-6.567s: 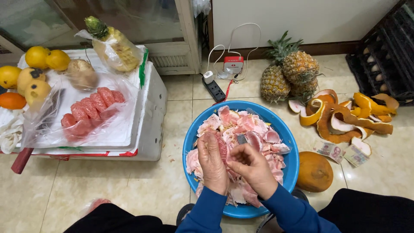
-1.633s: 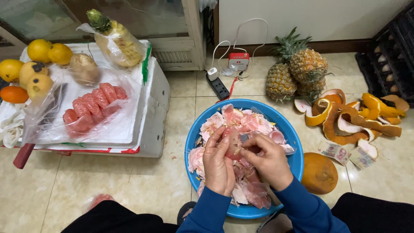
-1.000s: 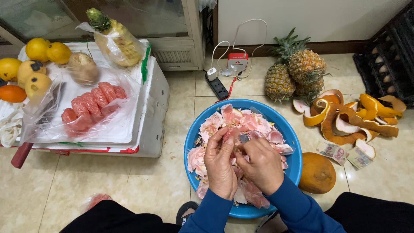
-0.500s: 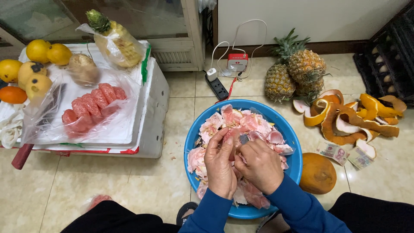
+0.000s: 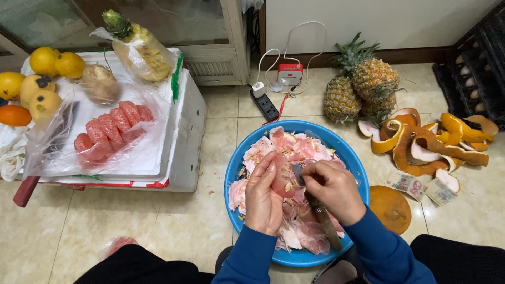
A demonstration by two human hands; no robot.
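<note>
Hands worked over my basin (image 5: 234, 173) so scraps fell in: left hand (image 5: 263, 202) fingers pinched a segment (image 5: 281, 176), right hand (image 5: 334, 192) fingers curled round a knife (image 5: 321, 215).

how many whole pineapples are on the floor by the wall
2, though a third may hide behind them. One pineapple stands on the left, nearer the power strip; the other pineapple stands right of it, touching it, just above the orange peels.
</note>
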